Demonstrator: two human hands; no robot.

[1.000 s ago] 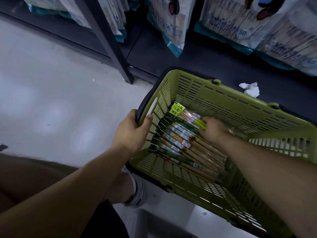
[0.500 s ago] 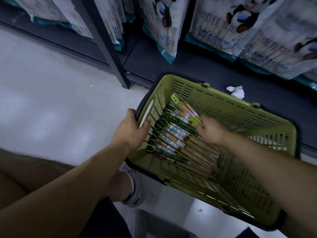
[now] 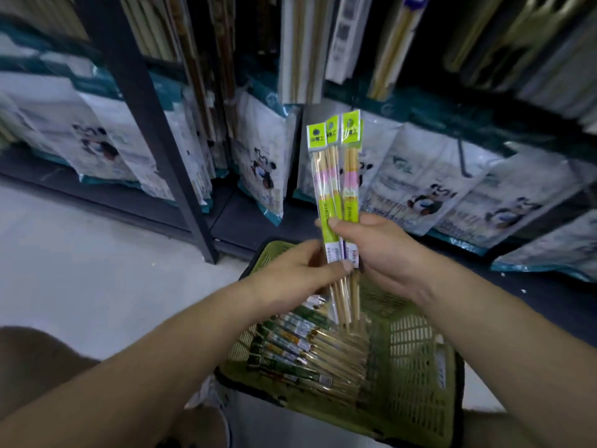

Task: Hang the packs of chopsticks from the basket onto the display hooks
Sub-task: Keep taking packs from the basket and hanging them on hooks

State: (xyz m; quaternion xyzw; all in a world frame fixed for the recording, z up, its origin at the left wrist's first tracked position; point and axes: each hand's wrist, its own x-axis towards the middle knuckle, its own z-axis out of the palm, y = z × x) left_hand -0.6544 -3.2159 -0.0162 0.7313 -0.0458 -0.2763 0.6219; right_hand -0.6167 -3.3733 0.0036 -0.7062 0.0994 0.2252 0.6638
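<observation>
now we hold three packs point(image 3: 336, 176) upright over the basket point(image 3: 416, 367), long axis vertical, header ends up toward the rack point(image 3: 142, 101). right hand point(image 3: 381, 250) grips mid-length, left hand point(image 3: 290, 279) pinches just below.

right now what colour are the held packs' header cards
Lime green header cards on the packs, head view.

Left hand point(image 3: 300, 276), right hand point(image 3: 384, 250) grip packs point(image 3: 334, 176), maybe three.

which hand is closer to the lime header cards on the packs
Right. The right hand grips the chopstick packs midway below the lime header cards; the left hand pinches them lower down.
</observation>
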